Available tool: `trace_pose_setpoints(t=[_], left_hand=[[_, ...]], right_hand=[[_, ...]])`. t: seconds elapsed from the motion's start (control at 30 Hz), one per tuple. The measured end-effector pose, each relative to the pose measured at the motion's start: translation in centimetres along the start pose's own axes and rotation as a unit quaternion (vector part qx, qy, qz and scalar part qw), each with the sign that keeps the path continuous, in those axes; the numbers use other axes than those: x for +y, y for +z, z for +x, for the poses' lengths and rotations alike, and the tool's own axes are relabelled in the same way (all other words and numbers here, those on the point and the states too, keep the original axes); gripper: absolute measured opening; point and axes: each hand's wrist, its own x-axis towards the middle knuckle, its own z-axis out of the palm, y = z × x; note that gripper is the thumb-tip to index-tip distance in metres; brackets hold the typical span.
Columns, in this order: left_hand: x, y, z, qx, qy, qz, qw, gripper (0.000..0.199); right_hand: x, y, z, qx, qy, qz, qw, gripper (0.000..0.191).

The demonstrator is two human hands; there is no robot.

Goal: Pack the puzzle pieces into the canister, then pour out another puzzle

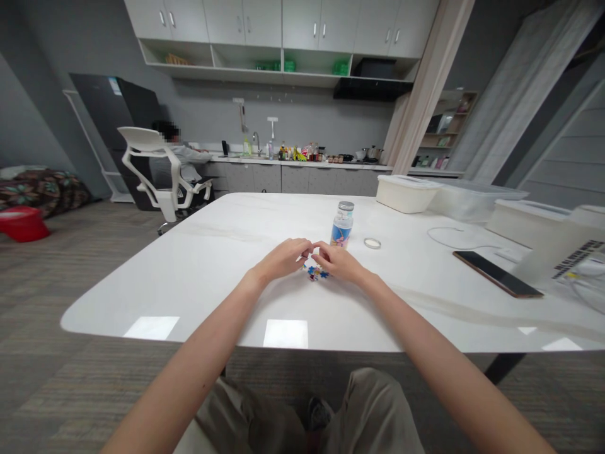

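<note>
My left hand and my right hand meet over the white table, their fingers curled and the index fingertips nearly touching. Just below them lies a small cluster of colourful puzzle pieces, blue, white and yellow. Whatever sits between the fingertips is too small and too covered to make out. Directly behind my right hand stands a clear jar with a blue and pink picture, its lower part hidden by the hand; a grey lid shows at the top. To the jar's right a ring-shaped lid lies flat.
On the right of the white table are a dark phone, a white cable and several plastic boxes. Beyond the far left edge, a person sits by a white chair. A kitchen counter runs along the back wall.
</note>
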Motion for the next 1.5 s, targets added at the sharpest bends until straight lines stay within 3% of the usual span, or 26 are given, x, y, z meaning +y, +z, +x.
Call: trace_pose_setpoints(t=[0.23, 0.5, 0.63, 0.73, 0.83, 0.97, 1.07, 1.13, 1.3, 1.5], left_hand=[[0.6, 0.0, 0.4, 0.026, -0.006, 0.034, 0.999, 0.014], [0.9, 0.2, 0.5, 0.038, 0.012, 0.045, 0.998, 0.015], [0.8, 0.3, 0.3, 0.041, 0.012, 0.038, 0.998, 0.025], [0.6, 0.5, 0.2, 0.021, -0.002, 0.042, 0.999, 0.038], [0.3, 0.7, 0.0, 0.005, -0.012, 0.056, 0.998, 0.043], [0.1, 1.0, -0.1, -0.007, -0.026, 0.065, 0.997, 0.040], [0.1, 1.0, -0.2, -0.019, -0.038, 0.057, 0.997, 0.035], [0.1, 0.9, -0.2, -0.030, -0.044, 0.054, 0.997, 0.034], [0.4, 0.7, -0.2, -0.055, -0.046, 0.052, 0.996, 0.030], [0.3, 0.8, -0.2, -0.124, -0.072, 0.043, 0.989, 0.023]], right_hand=[[-0.3, 0.5, 0.2, -0.034, 0.003, 0.004, 0.999, 0.026], [0.2, 0.8, 0.4, -0.002, -0.020, 0.031, 0.999, 0.018], [0.4, 0.4, 0.3, 0.037, -0.021, 0.020, 0.999, 0.015], [0.6, -0.1, 0.2, 0.095, 0.001, -0.013, 0.995, 0.009], [0.7, -1.0, 0.1, 0.205, 0.037, -0.030, 0.978, 0.011], [1.3, -2.5, 0.3, 0.376, 0.088, -0.019, 0.922, 0.019], [2.2, -3.6, 0.8, 0.445, 0.111, -0.017, 0.889, 0.022], [2.8, -3.9, 1.1, 0.452, 0.123, -0.015, 0.883, 0.023], [3.4, -3.7, 1.6, 0.395, 0.152, -0.025, 0.906, 0.028], [3.4, -3.0, 1.1, 0.369, 0.184, -0.021, 0.911, 0.036]])
